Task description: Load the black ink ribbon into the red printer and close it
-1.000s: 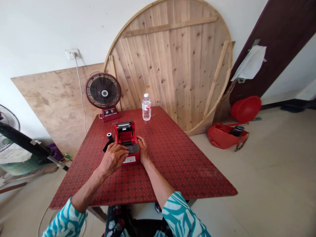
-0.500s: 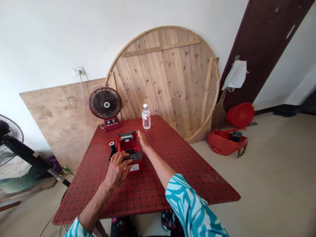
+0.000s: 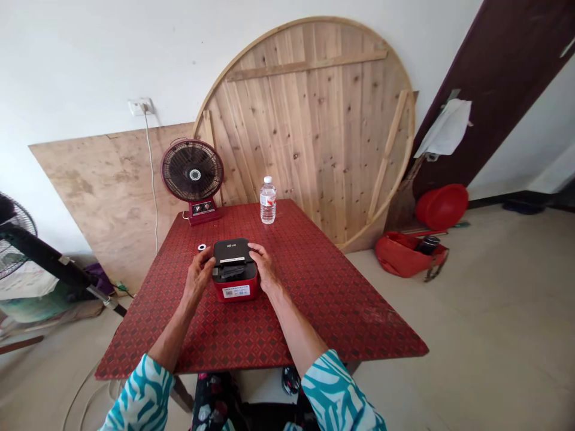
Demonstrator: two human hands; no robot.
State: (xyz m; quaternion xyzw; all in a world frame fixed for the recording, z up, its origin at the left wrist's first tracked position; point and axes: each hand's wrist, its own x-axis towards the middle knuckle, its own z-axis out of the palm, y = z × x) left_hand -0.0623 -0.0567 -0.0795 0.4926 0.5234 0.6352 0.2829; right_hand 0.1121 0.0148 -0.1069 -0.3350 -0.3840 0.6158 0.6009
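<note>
A small red printer with a black lid (image 3: 234,270) sits on the red patterned table (image 3: 314,287), its lid down. My left hand (image 3: 199,275) rests against its left side, fingers curled onto the edge. On the printer's right side lies my right hand (image 3: 263,267), its fingers on the lid's right rim. A small black roll with a white end (image 3: 202,247) lies on the table just behind my left hand.
A clear water bottle (image 3: 268,201) and a dark red desk fan (image 3: 193,178) stand at the table's far edge. A round wooden tabletop (image 3: 314,120) leans on the wall. A standing fan (image 3: 18,251) is at left; red basins (image 3: 442,206) lie on the floor right.
The printer's lid, open before, is now shut. My right hand came back from the lid's far edge to the right side. My left hand moved from the front to the left side.
</note>
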